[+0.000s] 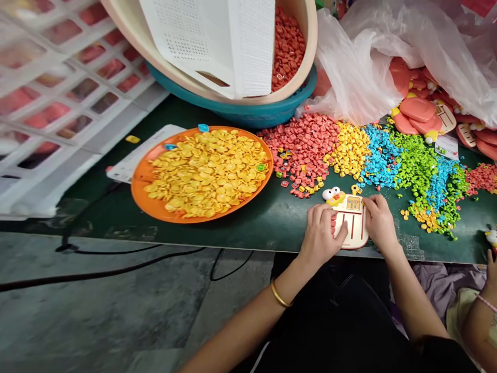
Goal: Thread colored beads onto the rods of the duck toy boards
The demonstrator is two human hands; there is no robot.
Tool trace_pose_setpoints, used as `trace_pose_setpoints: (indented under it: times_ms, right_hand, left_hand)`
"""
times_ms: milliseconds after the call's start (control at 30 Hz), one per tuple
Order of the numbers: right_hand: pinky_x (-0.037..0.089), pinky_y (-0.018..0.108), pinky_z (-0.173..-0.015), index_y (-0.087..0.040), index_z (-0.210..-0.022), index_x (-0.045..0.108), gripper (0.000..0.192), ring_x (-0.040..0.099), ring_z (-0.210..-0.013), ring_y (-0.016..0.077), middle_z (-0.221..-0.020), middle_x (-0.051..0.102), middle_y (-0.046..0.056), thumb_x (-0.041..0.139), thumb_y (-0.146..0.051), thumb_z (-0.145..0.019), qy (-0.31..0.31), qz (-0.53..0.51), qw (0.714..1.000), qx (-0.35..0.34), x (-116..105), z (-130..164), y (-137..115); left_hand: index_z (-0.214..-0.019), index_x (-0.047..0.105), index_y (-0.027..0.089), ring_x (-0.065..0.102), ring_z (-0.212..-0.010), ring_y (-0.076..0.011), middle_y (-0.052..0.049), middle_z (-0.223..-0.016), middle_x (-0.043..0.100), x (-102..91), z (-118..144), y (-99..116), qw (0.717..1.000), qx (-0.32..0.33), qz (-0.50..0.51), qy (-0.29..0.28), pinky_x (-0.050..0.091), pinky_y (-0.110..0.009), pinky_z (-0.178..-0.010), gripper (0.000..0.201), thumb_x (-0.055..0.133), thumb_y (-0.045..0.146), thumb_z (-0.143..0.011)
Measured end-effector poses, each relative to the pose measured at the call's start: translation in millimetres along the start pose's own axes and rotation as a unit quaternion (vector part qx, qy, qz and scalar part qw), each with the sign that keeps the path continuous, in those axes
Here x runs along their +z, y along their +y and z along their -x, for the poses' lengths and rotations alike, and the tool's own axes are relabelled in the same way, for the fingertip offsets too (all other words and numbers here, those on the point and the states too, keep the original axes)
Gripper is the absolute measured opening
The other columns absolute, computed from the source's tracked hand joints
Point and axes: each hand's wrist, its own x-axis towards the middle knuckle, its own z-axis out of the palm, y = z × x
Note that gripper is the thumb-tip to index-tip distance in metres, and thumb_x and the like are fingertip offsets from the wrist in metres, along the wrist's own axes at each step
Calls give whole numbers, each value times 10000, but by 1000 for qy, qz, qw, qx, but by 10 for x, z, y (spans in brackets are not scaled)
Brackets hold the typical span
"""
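A cream toy board (354, 235) with long slots, bulging white eyes and a yellow beak lies flat near the table's front edge. Small red pieces (333, 224) fill part of its left slot. My left hand (322, 233) is closed over the board's left side, with bent fingers by the red pieces and the thumb on the face. At the upper right edge, my right hand (379, 220) grips the board between thumb and fingers. Whether a small piece is under either hand's fingertips is hidden.
An orange plate (140, 203) heaped with yellow discs stands to the left. Behind lie piles of red (306, 140), yellow, blue and green pieces (413, 155). Basins (248, 116), a white crate (50, 103) and plastic bags (357, 67) crowd the back. Another person's hand (491, 269) is far right.
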Motion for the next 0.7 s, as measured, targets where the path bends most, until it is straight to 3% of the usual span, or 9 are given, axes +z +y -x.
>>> trace_pose_setpoints:
  times_ms: [167,333,467,600,700]
  right_hand:
    - [522,333,-802,-199,-1067,679,287,573,-879,214,-918,592,89,407,-187,-978,-19,-16,998,-56,32,219,-106]
    - [524,304,-784,-204,-955,682,193,612,-845,188,-904,623,64,491,-231,-959,-36,-125,991,-35,-57,-41,-95]
    - [524,326,-786,-212,-979,687,152,616,-840,195,-955,621,68,548,-244,-929,-49,-92,995,-5,-181,-60,9]
    - [527,328,-841,-224,-908,691,209,630,-914,199,-957,633,70,487,-206,-948,-77,-119,990,-26,-122,54,-47]
    - [537,315,-827,-234,-948,690,173,645,-917,193,-957,669,55,518,-212,-939,-67,-181,981,-25,-38,-76,-66]
  left_hand:
    - [-1013,508,173,493,-1071,-294,-122,-1052,533,43,19,-43,1000,15,-10,0,485,-477,-939,220,623,299,-873]
    - [-1013,504,187,486,-1087,-294,-120,-1072,536,48,15,-64,1000,14,-1,-14,481,-483,-947,225,624,321,-878]
    - [-1020,500,179,488,-1098,-292,-132,-1125,536,27,12,-45,1000,8,3,-13,482,-480,-949,235,625,318,-880]
    - [-1033,513,184,476,-1118,-296,-121,-1120,551,31,2,-53,1000,16,7,-23,466,-487,-982,219,617,303,-881]
    - [-1044,529,181,482,-1107,-295,-120,-1100,565,37,10,-75,999,20,4,-26,462,-479,-978,222,613,312,-885]
